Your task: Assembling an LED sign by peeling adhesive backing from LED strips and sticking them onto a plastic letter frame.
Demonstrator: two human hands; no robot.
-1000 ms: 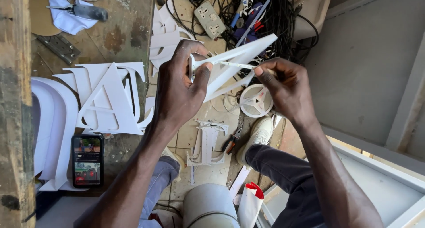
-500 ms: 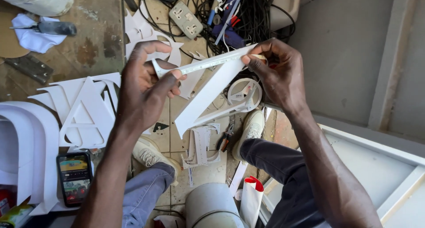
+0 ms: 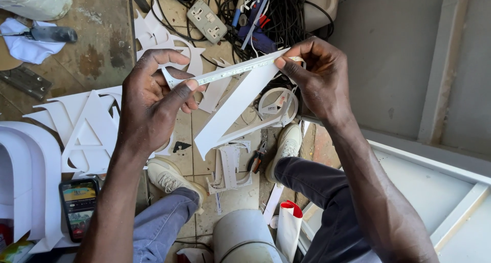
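Observation:
My left hand [image 3: 153, 99] pinches the left end of a thin white LED strip [image 3: 230, 73] between thumb and fingers. My right hand [image 3: 317, 79] presses the strip's right end onto the upper edge of a white angular cut-out letter piece [image 3: 230, 112], which hangs tilted down to the left between my hands. Both hands are raised above the floor, over my knees.
On the floor lie large white cut-out letters [image 3: 76, 125], a phone [image 3: 77, 207], a roll of strip [image 3: 279, 102], pliers [image 3: 255, 158], a socket block [image 3: 207, 20] among black cables [image 3: 286, 12], a white bucket [image 3: 245, 237] and a knife on cloth [image 3: 46, 35].
The view shifted down and left. My hands spread further apart along the strip, and the letter piece tipped so its long edge lies under the strip.

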